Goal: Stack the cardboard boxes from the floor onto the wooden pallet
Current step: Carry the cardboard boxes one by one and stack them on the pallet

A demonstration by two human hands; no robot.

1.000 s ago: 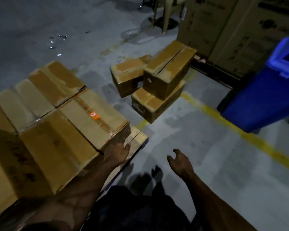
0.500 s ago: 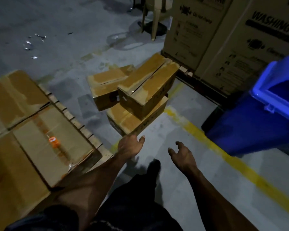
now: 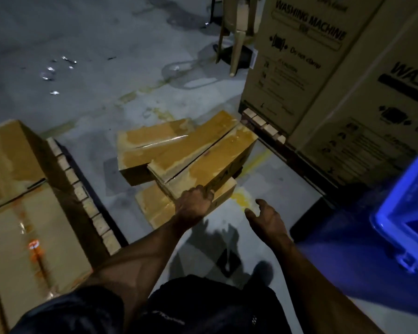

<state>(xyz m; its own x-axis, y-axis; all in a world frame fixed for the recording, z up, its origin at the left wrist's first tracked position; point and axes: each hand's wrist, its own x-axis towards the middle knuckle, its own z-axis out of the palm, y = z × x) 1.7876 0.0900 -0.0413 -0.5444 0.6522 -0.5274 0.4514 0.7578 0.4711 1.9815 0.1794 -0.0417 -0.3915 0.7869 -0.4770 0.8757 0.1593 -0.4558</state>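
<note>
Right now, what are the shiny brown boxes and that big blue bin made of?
The boxes look like brown cardboard: flat flaps with a seam down the middle, and glossy clear tape over the tops that catches the light. The blue bin looks like moulded plastic: smooth, evenly coloured, with a rounded rim and a lid hinge. The pallet beside them looks like bare wood, pale blocks along its edge.

We see a dim grey concrete floor (image 3: 87, 44) with wet patches, shiny debris (image 3: 56, 73) and a worn yellow line (image 3: 258, 160). Two tall cartons marked "WASHING MACHINE" (image 3: 299, 68) stand upper right, with a pale chair leg (image 3: 238, 49) beside them. A blue plastic bin (image 3: 384, 249) occupies the right edge.
</note>
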